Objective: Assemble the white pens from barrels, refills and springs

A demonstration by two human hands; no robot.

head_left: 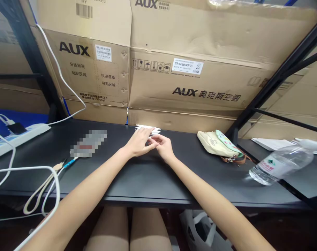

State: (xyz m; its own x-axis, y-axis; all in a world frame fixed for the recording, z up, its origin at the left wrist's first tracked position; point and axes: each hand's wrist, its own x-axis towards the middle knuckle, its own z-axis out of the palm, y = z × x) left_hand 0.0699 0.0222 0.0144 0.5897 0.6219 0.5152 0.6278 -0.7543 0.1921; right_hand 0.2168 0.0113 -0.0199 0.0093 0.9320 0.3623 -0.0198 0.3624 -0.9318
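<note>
A small bundle of thin white strips [148, 129] lies at the back edge of the black desk [148, 184], against the cardboard. My left hand [138, 143] reaches over it, with the fingertips on or just over the strips. My right hand [162, 148] sits just to the right, its fingers meeting the left fingers in front of the bundle. Anything small between my fingers is hidden, and the far ends of the strips show past my left hand.
AUX cardboard boxes [179, 83] wall off the desk's back. To the left lie a blurred flat object [88, 143], white cables [42, 184] and a power strip [22, 137]. To the right are a cream pouch [218, 143], a plastic water bottle [281, 164] and papers [272, 143].
</note>
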